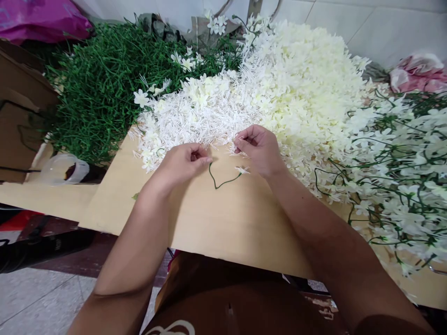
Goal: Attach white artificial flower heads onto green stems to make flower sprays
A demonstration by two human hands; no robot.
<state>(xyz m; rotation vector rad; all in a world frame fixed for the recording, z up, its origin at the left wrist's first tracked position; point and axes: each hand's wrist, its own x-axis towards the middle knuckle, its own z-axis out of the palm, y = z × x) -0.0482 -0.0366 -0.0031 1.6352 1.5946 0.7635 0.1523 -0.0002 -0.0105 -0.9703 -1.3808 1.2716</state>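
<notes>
My left hand [188, 163] pinches one end of a thin green artificial flower stem [226, 182] between thumb and finger. The stem bends in a V over the board, and a small white flower piece [242, 170] sits on its other end, beneath my right hand. My right hand [260, 150] is closed in a pinch at the near edge of the white flower pieces [213, 111]. White bits show by its fingertips, but what it grips is too small to make out.
A heap of green stems [101, 83] lies at left, behind a clear plastic cup [66, 170] and a cardboard box [21, 116]. Pale yellow-white blossoms [307, 83] are piled behind my right hand. Stemmed flowers [401, 186] spread at right. The board's front edge [223, 258] faces me.
</notes>
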